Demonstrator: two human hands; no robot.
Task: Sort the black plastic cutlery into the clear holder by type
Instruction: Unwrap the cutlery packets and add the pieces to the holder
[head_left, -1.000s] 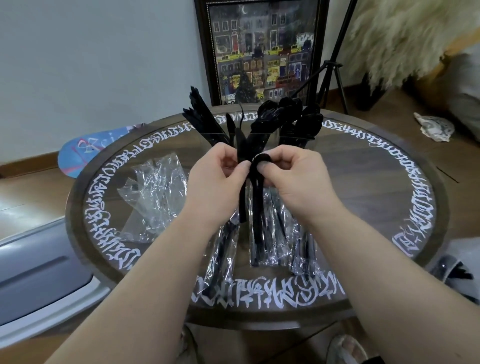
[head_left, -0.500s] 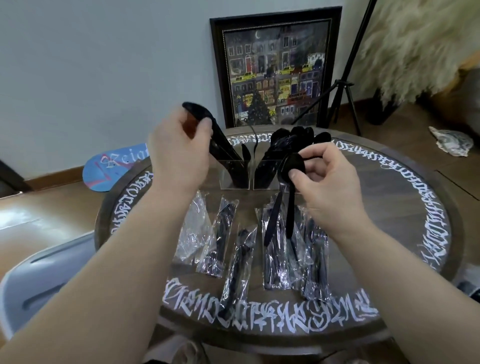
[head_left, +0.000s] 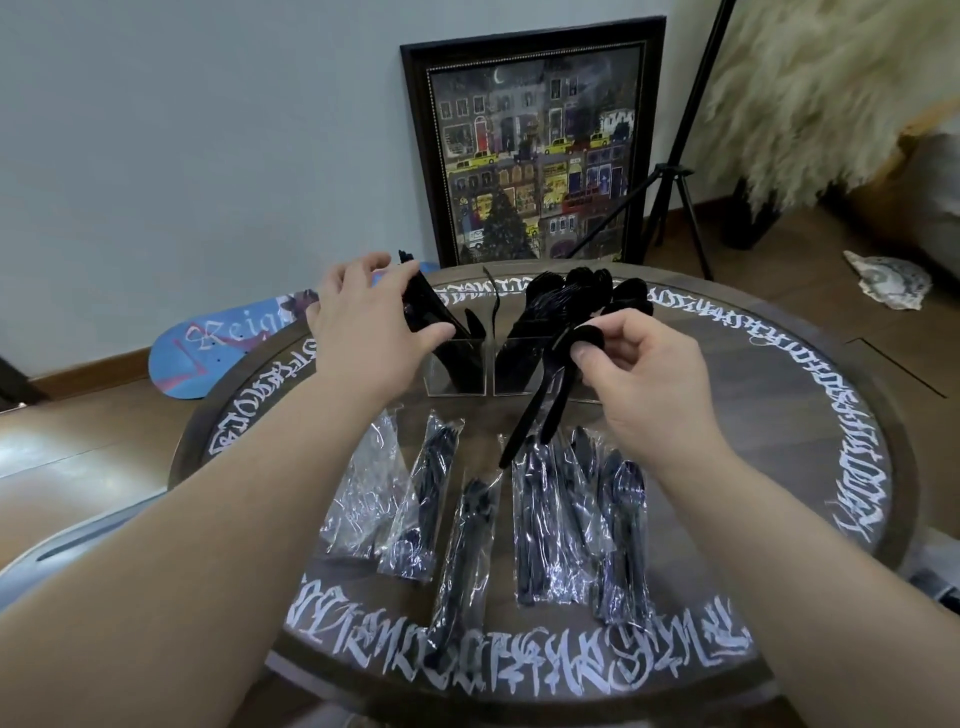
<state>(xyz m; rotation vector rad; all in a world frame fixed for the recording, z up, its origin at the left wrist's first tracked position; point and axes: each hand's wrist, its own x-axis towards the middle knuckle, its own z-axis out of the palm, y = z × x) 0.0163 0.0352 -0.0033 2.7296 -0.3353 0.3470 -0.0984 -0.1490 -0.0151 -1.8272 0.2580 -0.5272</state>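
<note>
The clear holder stands at the middle of the round table, with black knives leaning in its left compartment and spoons and forks bunched in the others. My left hand holds a black knife between thumb and fingers, its lower end inside the left compartment. My right hand pinches the head of a black spoon together with a second black piece; their handles hang down toward me in front of the holder. Several wrapped cutlery packets lie in a row near the table's front.
The table is dark wood with white script round its rim. Behind it a framed picture leans on the wall beside a black tripod. A blue skateboard lies on the floor at left, a grey chair at lower left.
My left hand carried the knife away from my right hand and lowered it into the holder's left compartment. My right hand kept its two pieces and lifted slightly.
</note>
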